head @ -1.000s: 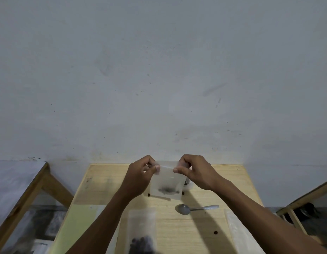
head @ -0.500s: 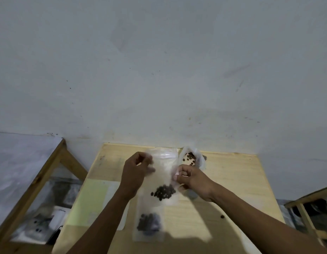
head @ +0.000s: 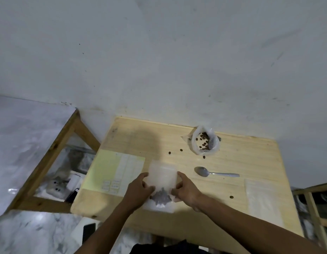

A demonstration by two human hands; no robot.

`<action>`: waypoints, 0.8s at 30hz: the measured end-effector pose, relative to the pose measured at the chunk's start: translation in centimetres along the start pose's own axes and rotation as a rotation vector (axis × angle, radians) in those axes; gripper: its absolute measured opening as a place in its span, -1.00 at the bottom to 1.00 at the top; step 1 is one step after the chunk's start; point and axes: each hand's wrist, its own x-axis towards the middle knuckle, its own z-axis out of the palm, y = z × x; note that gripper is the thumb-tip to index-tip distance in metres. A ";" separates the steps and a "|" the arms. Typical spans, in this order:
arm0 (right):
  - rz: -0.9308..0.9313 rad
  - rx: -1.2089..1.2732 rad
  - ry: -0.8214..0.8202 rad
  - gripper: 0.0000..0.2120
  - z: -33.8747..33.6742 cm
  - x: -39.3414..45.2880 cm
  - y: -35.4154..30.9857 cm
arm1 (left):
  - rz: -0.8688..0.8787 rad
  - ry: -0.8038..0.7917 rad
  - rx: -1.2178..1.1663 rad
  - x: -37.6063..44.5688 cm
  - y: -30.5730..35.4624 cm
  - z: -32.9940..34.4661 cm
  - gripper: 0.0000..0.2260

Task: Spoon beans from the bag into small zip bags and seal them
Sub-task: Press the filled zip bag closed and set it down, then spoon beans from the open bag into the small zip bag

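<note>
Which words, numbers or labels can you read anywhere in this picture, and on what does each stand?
None can be read.
Sheet left of the hands: pale printed blocks near its lower edge, too blurred to read.
Zip bag, bean bag, spoon: no print visible.

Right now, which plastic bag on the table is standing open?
The bean bag at the back of the table, mouth open above the spoon. The zip bag between both hands lies flat.
</note>
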 end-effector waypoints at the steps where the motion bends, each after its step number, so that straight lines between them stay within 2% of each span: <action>1: -0.008 -0.043 -0.011 -0.38 0.4 0.0 0.2 | 0.004 -0.003 0.034 -0.1 -0.4 0.2 -0.47; 5: -0.060 -0.145 0.006 -0.34 1.6 0.6 0.9 | 0.023 -0.046 0.107 -0.4 -0.9 0.8 -0.51; 11: -0.090 -0.179 0.027 -0.28 2.2 2.7 3.5 | 0.011 -0.015 0.195 0.5 -2.5 1.8 -0.36; 15: -0.082 -0.183 0.033 -0.46 0.5 1.1 1.8 | -0.054 0.050 0.265 1.4 -2.7 1.4 -0.23; 19: -0.077 -0.139 0.102 -0.40 -3.1 0.0 1.4 | 0.052 0.160 0.256 1.8 1.2 0.6 -0.43; 21: -0.057 -0.101 0.197 -0.43 -6.0 -0.7 1.7 | 0.123 0.126 0.215 2.2 4.2 1.3 -0.56; 24: -0.010 -0.062 0.381 -0.42 -10.8 -2.2 3.5 | 0.174 -0.014 0.126 2.5 8.5 4.3 -0.78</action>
